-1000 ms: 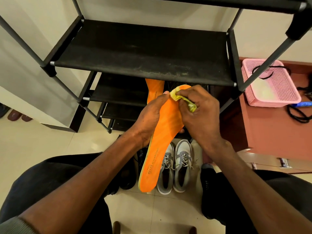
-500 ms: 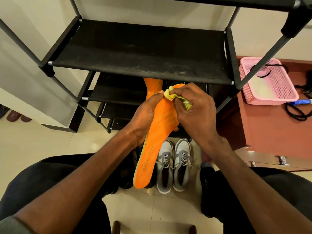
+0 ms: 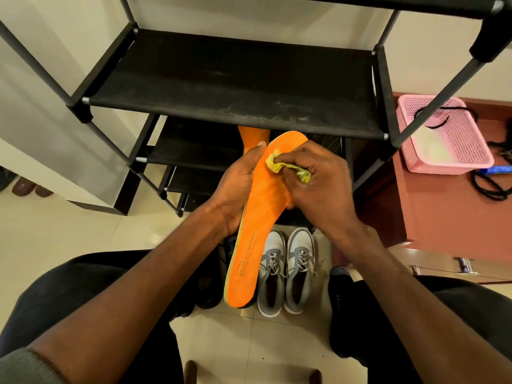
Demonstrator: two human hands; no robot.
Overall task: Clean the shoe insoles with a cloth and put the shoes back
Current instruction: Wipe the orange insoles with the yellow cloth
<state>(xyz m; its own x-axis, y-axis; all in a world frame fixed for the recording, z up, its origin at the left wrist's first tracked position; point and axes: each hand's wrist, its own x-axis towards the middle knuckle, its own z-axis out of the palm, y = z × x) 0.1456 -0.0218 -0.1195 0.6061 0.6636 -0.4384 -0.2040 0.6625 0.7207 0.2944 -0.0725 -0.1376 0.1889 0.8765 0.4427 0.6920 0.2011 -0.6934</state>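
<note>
A black shoe rack (image 3: 235,87) fills the upper half of the view, its broad top shelf bare and dusty along the front edge, with narrower shelves stepping down beneath it toward the tiled floor (image 3: 55,239). To the right of the rack stands a reddish-brown surface (image 3: 443,212) carrying a pink basket (image 3: 454,139) near its back corner and black cables (image 3: 490,187) at its right edge. On the floor just below the rack's lowest shelf sits a pair of grey shoes (image 3: 286,273), side by side and touching, toes toward the rack, between the person's dark-trousered knees; open tile lies in front of them. An orange insole (image 3: 260,217) is held above the shoes, tilted, its toe end just under the front edge of the top shelf and its heel hanging over the left shoe. The left hand (image 3: 238,189) grips the insole's left edge, fingers curled behind it and thumb along the front. The right hand (image 3: 318,184) pinches a crumpled yellow cloth (image 3: 279,167), fingers curled tightly round it, pressing it on the insole near the toe. A second orange insole (image 3: 252,137) pokes up behind the left hand.
</note>
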